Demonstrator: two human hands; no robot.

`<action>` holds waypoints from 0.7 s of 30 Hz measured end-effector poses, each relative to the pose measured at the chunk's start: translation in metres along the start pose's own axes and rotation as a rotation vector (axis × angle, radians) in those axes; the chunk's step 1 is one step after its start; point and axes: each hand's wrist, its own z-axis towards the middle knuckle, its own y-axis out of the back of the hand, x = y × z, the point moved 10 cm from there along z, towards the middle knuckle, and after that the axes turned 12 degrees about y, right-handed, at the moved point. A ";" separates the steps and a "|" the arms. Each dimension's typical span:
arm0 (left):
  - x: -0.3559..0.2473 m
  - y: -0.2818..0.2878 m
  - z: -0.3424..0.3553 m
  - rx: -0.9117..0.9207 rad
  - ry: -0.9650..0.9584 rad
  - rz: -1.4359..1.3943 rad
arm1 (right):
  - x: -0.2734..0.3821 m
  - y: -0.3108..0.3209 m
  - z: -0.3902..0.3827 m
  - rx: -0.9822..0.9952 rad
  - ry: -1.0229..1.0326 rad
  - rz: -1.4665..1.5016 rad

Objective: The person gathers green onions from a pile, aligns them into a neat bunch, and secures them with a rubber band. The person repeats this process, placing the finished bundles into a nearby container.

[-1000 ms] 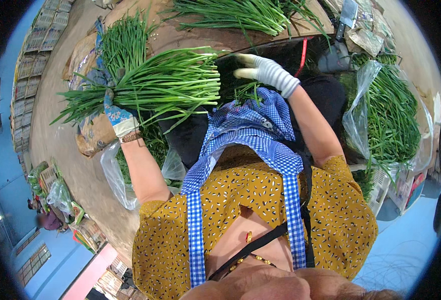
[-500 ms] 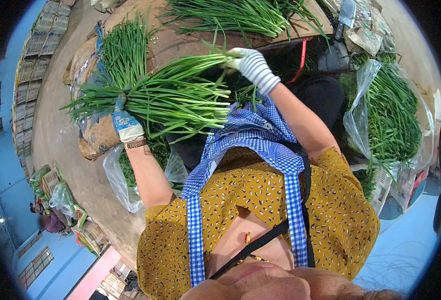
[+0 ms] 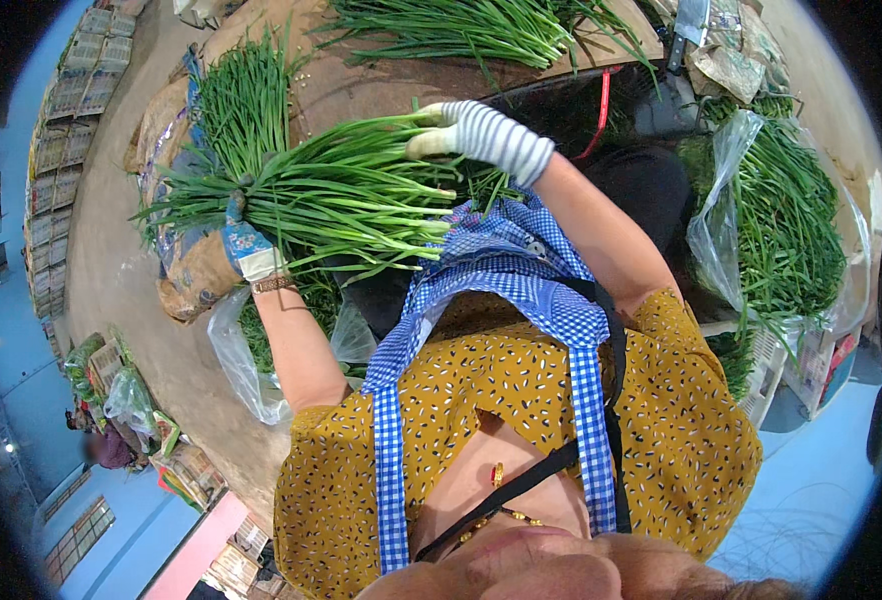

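A loose bunch of garlic chives point(image 3: 361, 200) stretches across in front of me, pale stem ends to the right and leaf tips to the left. My left hand point(image 3: 244, 235), in a blue patterned glove with a white cuff, is closed round its leafy part. At the stem end, my right hand point(image 3: 476, 138) in a grey-and-white striped glove has thumb and fingers pinched on the upper stems. Behind the left hand lies a second pile of chives point(image 3: 246, 105). Another pile of chives point(image 3: 451, 28) rests on the brown board point(image 3: 331, 85) at the far side.
A cleaver point(image 3: 689, 30) lies at the far right beside crumpled sacking point(image 3: 736, 70). Clear plastic bags of greens stand at the right point(image 3: 786, 220) and by my left forearm point(image 3: 236, 350). A red strap point(image 3: 604, 112) hangs over a dark surface. Stacked crates line the left wall.
My right hand has moved left along the upper stems, and its fingers now sit lower over the bunch. The left hand keeps its hold nearly in place.
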 end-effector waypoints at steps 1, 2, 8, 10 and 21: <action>0.004 -0.012 0.001 0.138 0.066 -0.065 | -0.020 -0.009 0.004 0.016 -0.044 0.008; 0.009 -0.020 -0.003 0.265 0.127 -0.139 | -0.015 -0.006 0.007 -0.122 0.018 0.059; 0.013 -0.005 -0.004 0.291 0.327 0.193 | -0.021 0.019 -0.022 -0.146 -0.167 -0.423; 0.013 -0.002 0.000 0.149 0.214 0.315 | -0.025 0.020 -0.029 -0.077 -0.200 -0.520; 0.036 -0.036 -0.013 0.112 0.248 0.099 | -0.034 0.030 -0.046 -0.018 -0.238 -0.722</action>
